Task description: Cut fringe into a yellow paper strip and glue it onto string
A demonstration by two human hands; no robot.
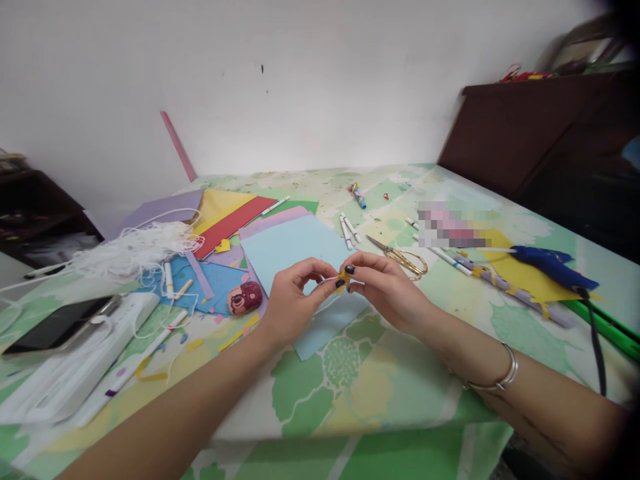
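Both hands meet over a light blue sheet (295, 247) near the middle of the table. My left hand (295, 293) pinches a small yellow piece (343, 279) and a thin white cord (327, 307) between thumb and index finger. From the other side, my right hand (387, 288) has its fingers closed on the same yellow piece. The fingertips cover much of it, so its exact shape is hard to make out. Gold-handled scissors (400, 256) lie just beyond my right hand.
Tangled white cord (135, 253), a phone (60, 325) and a white power strip (80, 360) are at left. A dark red patterned object (245, 298) lies near my left hand. At right are a blue glue gun (553, 268) and a decorated purple stick (515, 291).
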